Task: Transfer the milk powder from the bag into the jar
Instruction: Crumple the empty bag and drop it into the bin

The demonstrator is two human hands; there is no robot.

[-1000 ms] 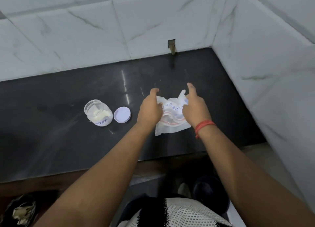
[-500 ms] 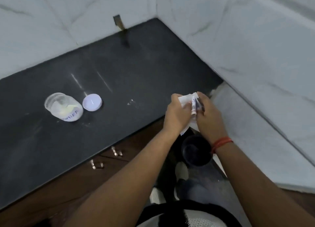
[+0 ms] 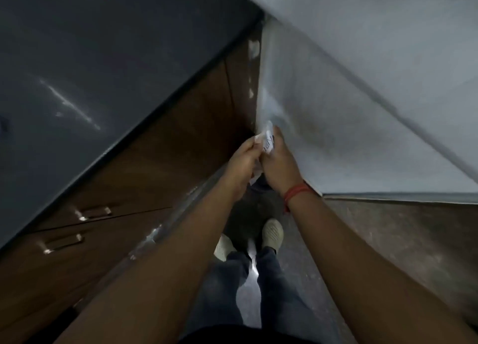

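Observation:
The crumpled white bag [image 3: 266,143] with blue writing is squeezed between both my hands, held in the air off the counter, past its right end and over the floor. My left hand [image 3: 243,160] grips its left side and my right hand [image 3: 278,162], with a red thread on the wrist, grips its right side. Most of the bag is hidden inside my fingers. The jar and its lid are out of view.
The black counter [image 3: 103,59] fills the upper left, with brown cabinet drawers [image 3: 116,214] and metal handles below it. A white marble wall [image 3: 362,98] stands on the right. My feet in pale shoes [image 3: 271,233] stand on the floor, with a dark round object behind them.
The view has swung down and to the right; the jar and lid left the frame. Both hands carried the crumpled bag further off the counter toward the corner by the wall.

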